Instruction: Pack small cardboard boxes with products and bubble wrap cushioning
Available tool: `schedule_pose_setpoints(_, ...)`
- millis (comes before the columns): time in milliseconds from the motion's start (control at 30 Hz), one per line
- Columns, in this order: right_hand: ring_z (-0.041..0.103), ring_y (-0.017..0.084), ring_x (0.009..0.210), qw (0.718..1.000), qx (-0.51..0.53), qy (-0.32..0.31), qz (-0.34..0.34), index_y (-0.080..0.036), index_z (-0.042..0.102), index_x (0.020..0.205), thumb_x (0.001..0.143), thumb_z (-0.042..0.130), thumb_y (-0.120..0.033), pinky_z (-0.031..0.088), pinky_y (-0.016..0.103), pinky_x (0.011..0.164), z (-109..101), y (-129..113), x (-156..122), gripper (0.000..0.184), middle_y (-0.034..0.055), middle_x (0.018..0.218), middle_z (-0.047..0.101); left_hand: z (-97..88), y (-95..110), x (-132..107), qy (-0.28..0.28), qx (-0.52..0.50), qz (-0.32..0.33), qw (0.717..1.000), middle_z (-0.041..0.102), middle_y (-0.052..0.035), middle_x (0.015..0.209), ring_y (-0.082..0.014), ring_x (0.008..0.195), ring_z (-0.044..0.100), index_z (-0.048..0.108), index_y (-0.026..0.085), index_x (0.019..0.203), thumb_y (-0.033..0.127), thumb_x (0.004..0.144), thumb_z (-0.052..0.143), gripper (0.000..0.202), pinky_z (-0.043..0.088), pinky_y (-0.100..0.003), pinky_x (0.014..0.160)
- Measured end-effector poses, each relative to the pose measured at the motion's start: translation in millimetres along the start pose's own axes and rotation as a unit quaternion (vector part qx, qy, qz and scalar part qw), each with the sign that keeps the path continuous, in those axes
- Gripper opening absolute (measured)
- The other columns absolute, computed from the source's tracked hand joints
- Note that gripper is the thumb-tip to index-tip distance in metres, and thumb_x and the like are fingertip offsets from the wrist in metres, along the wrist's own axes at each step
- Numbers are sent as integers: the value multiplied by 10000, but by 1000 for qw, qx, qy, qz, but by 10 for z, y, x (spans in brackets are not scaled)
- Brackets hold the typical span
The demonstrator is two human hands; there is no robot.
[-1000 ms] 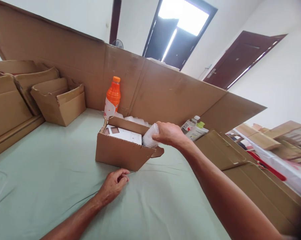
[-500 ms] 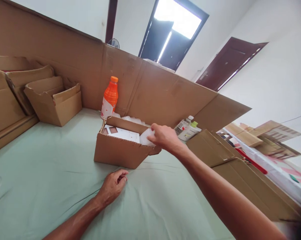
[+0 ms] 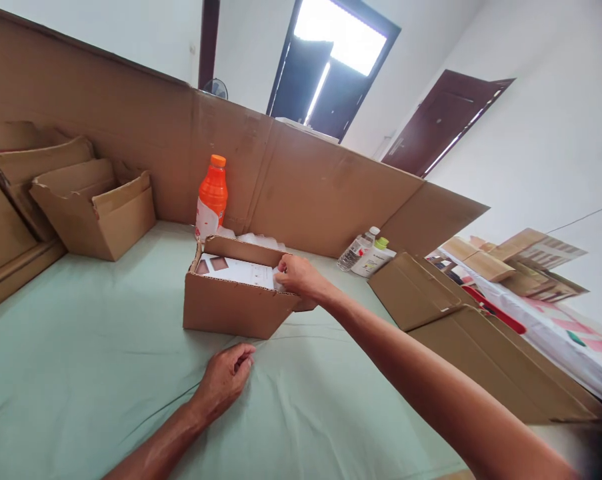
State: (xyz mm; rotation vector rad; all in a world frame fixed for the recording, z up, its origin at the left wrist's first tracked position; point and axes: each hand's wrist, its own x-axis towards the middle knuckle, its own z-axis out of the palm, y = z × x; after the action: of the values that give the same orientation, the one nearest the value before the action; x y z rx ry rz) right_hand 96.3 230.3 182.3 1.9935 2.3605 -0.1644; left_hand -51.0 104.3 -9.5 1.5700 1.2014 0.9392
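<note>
The carton (image 3: 231, 309) lay at 12 o'clock from my half-open, empty left hand (image 3: 225, 375), long axis 9-to-3, its 3 o'clock end nearest my right hand (image 3: 303, 276), which pinched bubble wrap (image 3: 277, 283).

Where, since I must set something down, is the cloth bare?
Bare green cloth lies left of the left hand and packed cardboard box, and between that hand and the right forearm. Behind the box is crowded: orange bottle, plastic wrap; farther right, clear bottle and green-capped container.
</note>
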Motion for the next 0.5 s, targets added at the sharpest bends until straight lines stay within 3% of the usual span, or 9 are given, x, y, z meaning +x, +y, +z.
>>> schedule_pose_setpoints(133,650,178,805,1000,3,-17,-12,-203,668,1089,809,617,-220,388,239,627,-57,42,-85,285,36,923,742,9,-27,0,2,15,16,1000,769,-55,929,-206,860,701,711,204,1022,297,876,480,288,494,-287,778)
schedule_pose_setpoints(367,647,189,854,998,-5,-36,-54,-226,718,885,744,731,-214,339,240,614,-41,2,-59,143,29,931,743,19,-8,-3,10,39,33,999,770,-57,917,-203,841,710,712,200,1019,275,881,478,281,517,-288,757)
schedule_pose_setpoints(500,642,163,813,997,42,16,-65,-240,712,965,837,652,-273,373,245,639,-132,161,-257,145,4,939,747,-30,87,-108,26,46,51,997,770,-49,897,-198,826,711,716,217,1001,305,891,485,270,535,-283,743)
